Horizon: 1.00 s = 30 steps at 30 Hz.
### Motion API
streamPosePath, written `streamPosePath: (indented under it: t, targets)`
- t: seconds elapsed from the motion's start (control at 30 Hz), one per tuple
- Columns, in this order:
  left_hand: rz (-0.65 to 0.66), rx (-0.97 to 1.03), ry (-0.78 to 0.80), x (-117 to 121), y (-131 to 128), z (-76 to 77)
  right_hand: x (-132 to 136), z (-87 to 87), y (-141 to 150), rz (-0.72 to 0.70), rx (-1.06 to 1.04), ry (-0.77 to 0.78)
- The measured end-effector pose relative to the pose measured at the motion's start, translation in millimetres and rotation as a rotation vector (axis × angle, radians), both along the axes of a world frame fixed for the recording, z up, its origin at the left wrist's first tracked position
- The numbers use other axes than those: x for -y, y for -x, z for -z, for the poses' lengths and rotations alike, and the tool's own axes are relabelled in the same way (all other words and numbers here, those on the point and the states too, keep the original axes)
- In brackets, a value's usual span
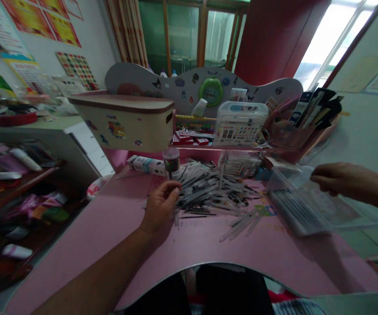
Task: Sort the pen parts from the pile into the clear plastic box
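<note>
A heap of clear-barrelled pens [213, 190] lies spread over the middle of the pink desk [117, 236]. My left hand [160, 205] rests at the heap's left edge with its fingers curled onto the pens there. Whether it grips one cannot be made out. My right hand [335, 177] hovers over a clear plastic box [307, 208] at the desk's right side. That box holds a row of pens. The right fingers are bent together above the box's far edge. A few loose clear pen barrels [241, 223] lie between the heap and the box.
Behind the heap stand a small dark cup [171, 160], a long printed carton [146, 165], a cream lidded bin [128, 122] and a clear case [239, 124]. A holder of dark packs [313, 111] is at back right. Cluttered shelves [15, 183] fill the left.
</note>
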State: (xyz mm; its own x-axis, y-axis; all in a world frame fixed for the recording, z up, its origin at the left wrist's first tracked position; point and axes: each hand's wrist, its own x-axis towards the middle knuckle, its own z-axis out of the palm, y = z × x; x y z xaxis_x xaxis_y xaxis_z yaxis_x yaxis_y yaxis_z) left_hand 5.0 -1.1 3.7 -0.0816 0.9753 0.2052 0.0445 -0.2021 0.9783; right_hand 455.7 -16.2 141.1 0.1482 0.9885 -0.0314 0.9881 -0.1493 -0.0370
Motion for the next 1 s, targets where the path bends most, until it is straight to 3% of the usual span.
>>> streamPosePath:
  t: [0.1, 0.17, 0.23, 0.33, 0.5, 0.67, 0.77, 0.87, 1.0]
  targets:
    - [-0.033, 0.039, 0.023, 0, 0, -2.7, 13, -29.7, 30, -0.059, -0.076, -0.197]
    - [-0.047, 0.050, 0.037, 0, 0, -4.7, 23, -31.3, 68, -0.200, -0.110, -0.252]
    - [-0.052, 0.042, 0.043, 0, 1, -6.2, 27, -19.6, 112, -0.375, -0.145, -0.225]
    - [-0.061, 0.023, 0.030, -4, 3, -6.3, 23, 8.8, 177, -0.585, -0.146, -0.054]
    - [-0.067, -0.058, -0.013, -15, 12, -2.4, 3, 54.7, 241, -0.649, -0.088, 0.122]
    - [-0.044, -0.248, -0.028, -18, 19, -1.8, -15, 98.8, 249, -0.619, -0.092, 0.016]
    - [-0.025, -0.347, -0.078, -14, 17, -5.2, -22, 112.3, 241, -0.587, -0.139, -0.066]
    - [-0.018, -0.430, -0.135, -10, 14, -8.4, -24, 105.2, 227, -0.608, -0.196, -0.071]
    - [0.001, -0.474, -0.167, -7, 11, -8.6, -15, 73.5, 208, -0.689, -0.243, 0.031]
